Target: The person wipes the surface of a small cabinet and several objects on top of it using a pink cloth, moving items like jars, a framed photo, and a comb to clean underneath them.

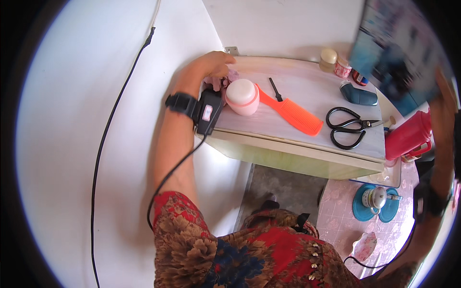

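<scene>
At the far left corner of the cabinet top (299, 72), my left hand (218, 64) presses a crumpled mauve cloth (218, 83), its fingers partly covering it. Just in front of the cloth stands a pink jar with a white lid (242, 94). Beside that lie an orange comb (293, 111) and a thin black stick-like object (275, 89). My right hand (443, 86), blurred at the right rim, grips the edge of a tilted mirror (392, 54). Its fingertips are hard to make out.
Black-handled scissors (349, 126) and a dark teal shaver-like device (358, 94) lie to the right. Small jars (342, 67) line the back edge. A red thermos (408, 135) stands near a lower table (335, 212) bearing a kettle (376, 198). A cable (104, 136) hangs along the wall.
</scene>
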Demonstrator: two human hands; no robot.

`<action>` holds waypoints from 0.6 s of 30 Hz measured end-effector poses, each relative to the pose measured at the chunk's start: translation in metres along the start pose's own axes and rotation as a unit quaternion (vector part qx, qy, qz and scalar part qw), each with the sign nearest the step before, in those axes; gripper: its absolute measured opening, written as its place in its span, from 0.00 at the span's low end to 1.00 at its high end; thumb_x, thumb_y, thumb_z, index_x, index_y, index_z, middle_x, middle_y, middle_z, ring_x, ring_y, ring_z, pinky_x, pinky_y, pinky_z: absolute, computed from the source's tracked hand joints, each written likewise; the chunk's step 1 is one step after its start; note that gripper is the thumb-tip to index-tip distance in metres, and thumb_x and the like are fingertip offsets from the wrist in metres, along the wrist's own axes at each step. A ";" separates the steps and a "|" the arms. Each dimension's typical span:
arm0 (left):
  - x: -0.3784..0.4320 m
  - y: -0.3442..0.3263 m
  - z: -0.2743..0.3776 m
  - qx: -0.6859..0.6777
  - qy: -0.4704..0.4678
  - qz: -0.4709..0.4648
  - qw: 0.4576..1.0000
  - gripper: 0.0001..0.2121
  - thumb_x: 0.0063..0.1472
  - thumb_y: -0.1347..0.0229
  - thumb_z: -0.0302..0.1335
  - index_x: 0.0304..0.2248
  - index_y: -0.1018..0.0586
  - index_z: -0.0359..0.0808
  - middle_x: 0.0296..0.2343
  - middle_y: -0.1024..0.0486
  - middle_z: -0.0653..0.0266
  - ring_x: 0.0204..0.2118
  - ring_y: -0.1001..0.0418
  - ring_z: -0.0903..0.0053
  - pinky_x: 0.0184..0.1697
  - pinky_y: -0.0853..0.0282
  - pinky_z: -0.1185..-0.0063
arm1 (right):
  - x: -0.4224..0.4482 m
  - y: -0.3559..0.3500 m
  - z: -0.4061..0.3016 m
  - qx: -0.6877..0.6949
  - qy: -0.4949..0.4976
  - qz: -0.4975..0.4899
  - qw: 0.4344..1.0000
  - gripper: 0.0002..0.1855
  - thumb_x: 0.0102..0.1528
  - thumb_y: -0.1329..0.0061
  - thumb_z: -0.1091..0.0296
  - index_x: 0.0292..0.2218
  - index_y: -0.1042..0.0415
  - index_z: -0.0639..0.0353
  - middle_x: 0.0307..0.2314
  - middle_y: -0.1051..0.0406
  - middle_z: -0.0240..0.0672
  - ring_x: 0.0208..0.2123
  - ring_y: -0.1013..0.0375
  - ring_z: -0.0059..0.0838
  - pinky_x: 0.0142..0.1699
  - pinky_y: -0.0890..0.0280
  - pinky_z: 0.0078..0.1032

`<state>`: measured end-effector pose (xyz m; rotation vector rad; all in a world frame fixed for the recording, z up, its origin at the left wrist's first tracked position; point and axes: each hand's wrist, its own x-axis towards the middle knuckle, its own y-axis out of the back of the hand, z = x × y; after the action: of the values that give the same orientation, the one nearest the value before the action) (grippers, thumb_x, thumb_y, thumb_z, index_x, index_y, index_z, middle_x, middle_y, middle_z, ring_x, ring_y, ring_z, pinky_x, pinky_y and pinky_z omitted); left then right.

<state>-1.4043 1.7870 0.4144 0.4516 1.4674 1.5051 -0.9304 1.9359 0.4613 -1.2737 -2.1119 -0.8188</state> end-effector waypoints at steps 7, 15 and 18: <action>-0.118 -0.076 0.033 -0.209 -0.187 0.461 0.842 0.09 0.58 0.52 0.26 0.26 0.23 0.30 0.16 0.28 0.59 0.16 0.32 0.75 0.21 0.37 0.78 | 0.067 -0.085 0.058 0.012 -0.080 -0.057 0.995 0.19 0.57 0.53 0.63 0.47 0.35 0.63 0.42 0.31 0.33 0.42 0.30 0.25 0.51 0.38 0.26; -0.090 -0.185 0.033 -0.262 -0.398 0.515 0.712 0.11 0.48 0.47 0.24 0.12 0.33 0.37 0.10 0.39 0.64 0.12 0.43 0.70 0.16 0.50 0.74 | 0.098 -0.220 0.075 0.286 -0.189 -0.090 0.935 0.23 0.53 0.47 0.61 0.46 0.34 0.67 0.40 0.29 0.39 0.42 0.30 0.29 0.50 0.37 0.28; -0.089 -0.184 0.036 -0.240 -0.393 0.507 0.729 0.10 0.47 0.46 0.24 0.12 0.33 0.37 0.10 0.39 0.64 0.12 0.43 0.70 0.17 0.49 0.75 | 0.102 -0.243 0.094 0.284 -0.198 -0.107 0.932 0.26 0.52 0.46 0.61 0.47 0.36 0.68 0.41 0.30 0.40 0.43 0.32 0.31 0.51 0.37 0.30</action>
<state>-1.2663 1.7038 0.2844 1.4923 0.0241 2.0073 -1.2045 1.9732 0.4168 -0.9534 -2.5757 0.0124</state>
